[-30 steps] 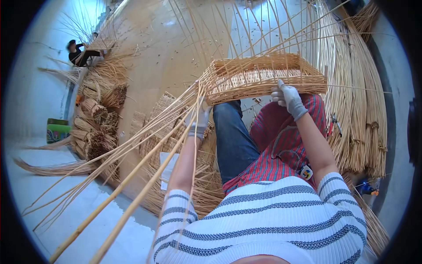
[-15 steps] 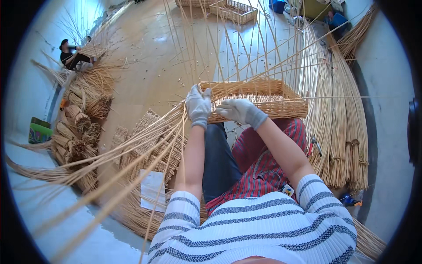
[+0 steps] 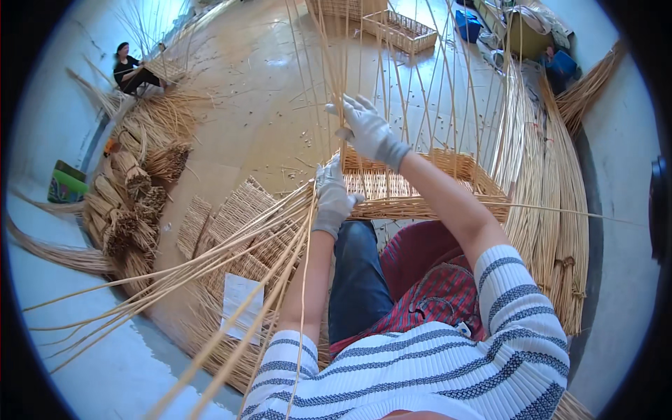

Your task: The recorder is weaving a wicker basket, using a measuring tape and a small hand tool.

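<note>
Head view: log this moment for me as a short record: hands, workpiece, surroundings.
Workpiece: shallow rectangular tan wicker basket, long thin tan canes rising from it
Left hand: pale-gloved, at the basket's left end; grip unclear
Right hand: pale-gloved, raised at those canes; grip unclear
Left side: flat woven tan panels, white paper sheet
Right side: long bundles of pale straight canes
Far left: seated co-worker in black clothing

The left hand (image 3: 332, 196) and right hand (image 3: 367, 129) were covered by whitish work gloves (image 3: 376, 140) with grey cuffs (image 3: 393, 153). A white ribbed-knit sweater (image 3: 413, 371) was worn, banded with dark grey-blue patterned stripes, its sleeves (image 3: 509, 280) cut to elbow length. Below, blue denim jeans (image 3: 359, 280) were partly covered by a red striped apron-like cloth (image 3: 448, 290).
</note>
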### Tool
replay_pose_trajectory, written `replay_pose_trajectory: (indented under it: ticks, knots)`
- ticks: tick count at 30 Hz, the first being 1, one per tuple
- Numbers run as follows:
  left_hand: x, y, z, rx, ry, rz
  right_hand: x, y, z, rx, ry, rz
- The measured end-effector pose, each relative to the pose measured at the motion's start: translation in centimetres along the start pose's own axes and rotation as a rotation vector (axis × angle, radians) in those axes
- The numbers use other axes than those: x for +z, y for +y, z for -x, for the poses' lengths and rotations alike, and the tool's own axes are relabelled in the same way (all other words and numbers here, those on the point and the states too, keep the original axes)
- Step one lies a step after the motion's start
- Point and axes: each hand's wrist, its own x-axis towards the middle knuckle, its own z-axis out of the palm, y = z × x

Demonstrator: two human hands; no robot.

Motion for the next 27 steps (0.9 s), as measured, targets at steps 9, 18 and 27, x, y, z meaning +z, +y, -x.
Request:
replay_pose_trajectory:
  ticks: [9,18,27]
  knots:
    - [2.3,-1.5,3.0,0.054,0.150,0.037,2.3,-2.5,-1.5,-0.075,-0.135,0.329]
    - [-0.2,-3.5,3.6,-0.319,-0.425,0.675,-4.6,-9.1,20.0,0.211,-0.250,0.298]
    - [0.6,-2.8,3.6,-0.374,-0.413,0.731,-4.5,-11.8,20.8,0.496,-0.077,-0.387]
